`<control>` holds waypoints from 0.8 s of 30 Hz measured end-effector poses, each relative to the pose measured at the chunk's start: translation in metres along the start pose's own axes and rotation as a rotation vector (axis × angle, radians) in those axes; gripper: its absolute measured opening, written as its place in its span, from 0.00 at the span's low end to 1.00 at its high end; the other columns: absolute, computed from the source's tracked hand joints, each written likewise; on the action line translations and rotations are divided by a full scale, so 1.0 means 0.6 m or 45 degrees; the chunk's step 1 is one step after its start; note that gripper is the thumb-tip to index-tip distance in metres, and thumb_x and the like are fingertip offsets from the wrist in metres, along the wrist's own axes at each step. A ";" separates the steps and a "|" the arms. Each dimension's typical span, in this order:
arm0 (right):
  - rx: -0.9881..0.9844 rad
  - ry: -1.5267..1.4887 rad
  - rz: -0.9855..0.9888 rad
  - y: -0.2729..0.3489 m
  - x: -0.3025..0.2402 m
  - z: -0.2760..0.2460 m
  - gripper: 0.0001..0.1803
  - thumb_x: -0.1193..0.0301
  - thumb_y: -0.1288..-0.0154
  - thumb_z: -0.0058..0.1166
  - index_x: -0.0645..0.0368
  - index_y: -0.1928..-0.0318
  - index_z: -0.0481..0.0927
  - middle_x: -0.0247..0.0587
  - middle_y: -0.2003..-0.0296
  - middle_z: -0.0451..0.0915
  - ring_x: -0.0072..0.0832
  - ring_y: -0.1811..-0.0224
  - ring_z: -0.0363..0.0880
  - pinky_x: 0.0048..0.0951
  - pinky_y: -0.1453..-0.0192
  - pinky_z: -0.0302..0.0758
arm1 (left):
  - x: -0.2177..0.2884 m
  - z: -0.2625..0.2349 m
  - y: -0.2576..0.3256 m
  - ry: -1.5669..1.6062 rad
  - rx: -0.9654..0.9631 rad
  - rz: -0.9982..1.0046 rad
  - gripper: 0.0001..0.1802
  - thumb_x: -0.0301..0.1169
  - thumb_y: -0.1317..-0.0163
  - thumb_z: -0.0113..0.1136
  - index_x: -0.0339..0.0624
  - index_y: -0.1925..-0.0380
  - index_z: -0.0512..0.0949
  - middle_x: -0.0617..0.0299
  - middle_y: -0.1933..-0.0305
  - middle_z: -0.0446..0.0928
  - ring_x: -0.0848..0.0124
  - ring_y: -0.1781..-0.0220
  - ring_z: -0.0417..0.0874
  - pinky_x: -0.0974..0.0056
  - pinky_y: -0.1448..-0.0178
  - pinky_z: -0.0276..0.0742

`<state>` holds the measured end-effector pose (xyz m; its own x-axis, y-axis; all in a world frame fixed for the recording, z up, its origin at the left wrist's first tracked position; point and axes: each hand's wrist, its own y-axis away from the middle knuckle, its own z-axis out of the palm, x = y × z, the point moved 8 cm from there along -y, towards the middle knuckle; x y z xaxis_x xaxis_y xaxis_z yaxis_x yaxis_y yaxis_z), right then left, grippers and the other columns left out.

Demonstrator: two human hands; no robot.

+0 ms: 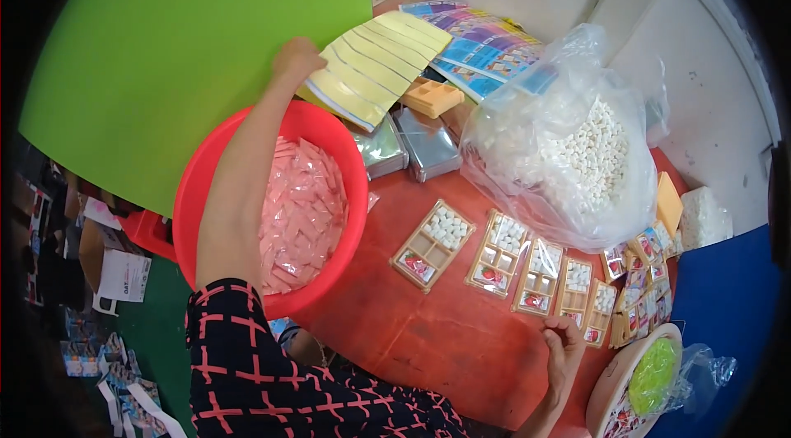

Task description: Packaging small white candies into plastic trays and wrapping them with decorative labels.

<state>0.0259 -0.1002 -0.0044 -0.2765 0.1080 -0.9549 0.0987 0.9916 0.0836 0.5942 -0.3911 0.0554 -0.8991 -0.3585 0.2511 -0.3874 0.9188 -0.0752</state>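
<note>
My left hand [295, 60] reaches far forward over the red basin [329, 137] and grips the near edge of a fanned stack of yellow sheets [375, 67]. The basin holds several pink sachets [301, 215]. My right hand [564, 347] rests low on the red table [445, 331], fingers curled, nothing visible in it, close to the row of tan compartment trays [540, 273] partly filled with white tablets. One more such tray [432, 244] lies apart, nearer the basin.
A big clear bag of white tablets [568, 149] stands behind the trays. Silver foil packs [424, 145], an orange tray [432, 96] and printed colour sheets [486, 42] lie at the back. A green board [181, 51] leans at left. A round plate with a green item [651, 376] sits at lower right.
</note>
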 end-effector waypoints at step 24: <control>0.129 -2.420 -0.904 -0.053 -0.120 -0.130 0.13 0.71 0.40 0.48 0.61 0.56 0.73 0.38 0.62 0.75 0.22 0.79 0.70 0.21 0.75 0.69 | 0.425 -0.224 0.627 0.874 0.793 1.768 0.29 0.28 0.55 0.64 0.40 0.51 0.66 0.51 0.50 0.68 0.56 0.49 0.70 0.54 0.47 0.65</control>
<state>-0.0317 -0.1341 0.0837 0.8615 -0.4825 0.1580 0.5071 0.8030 -0.3132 0.2468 -0.1149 0.2206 -0.4209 0.9071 0.0044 0.4068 0.1930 -0.8929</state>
